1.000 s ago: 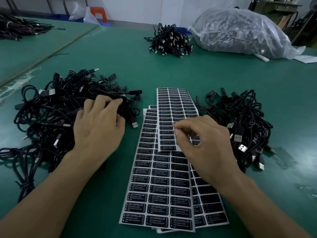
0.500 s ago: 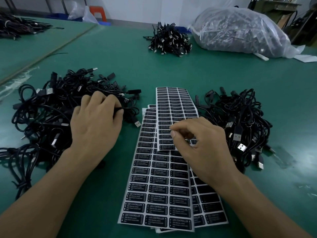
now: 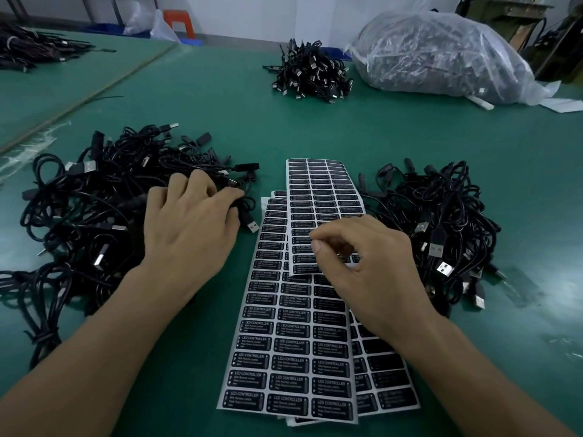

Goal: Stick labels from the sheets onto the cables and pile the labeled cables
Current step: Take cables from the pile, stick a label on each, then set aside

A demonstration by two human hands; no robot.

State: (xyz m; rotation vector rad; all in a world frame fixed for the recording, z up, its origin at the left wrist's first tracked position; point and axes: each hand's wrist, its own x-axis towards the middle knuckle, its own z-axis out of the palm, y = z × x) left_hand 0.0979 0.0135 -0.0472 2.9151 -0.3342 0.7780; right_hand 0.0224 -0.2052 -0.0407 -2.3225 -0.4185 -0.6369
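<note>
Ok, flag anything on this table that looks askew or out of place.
The label sheets are not squared up: they lie fanned, and the short top sheet sits crooked across them. Nothing looks spilled or damaged.

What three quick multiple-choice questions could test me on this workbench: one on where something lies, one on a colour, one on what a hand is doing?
1. Where does the clear plastic bag lie?
A) at the far right of the table
B) on the floor
C) on the label sheets

2. What colour is the table's top?
A) white
B) red
C) green

3. What is the right hand doing?
A) lying flat and open
B) pinching at the top label sheet
C) gripping a cable

Answers:
1 A, it sits on the table top at the far right of the view.
2 C, green shows wherever the top is bare.
3 B, its thumb and forefinger meet on that sheet's lower part.
</note>
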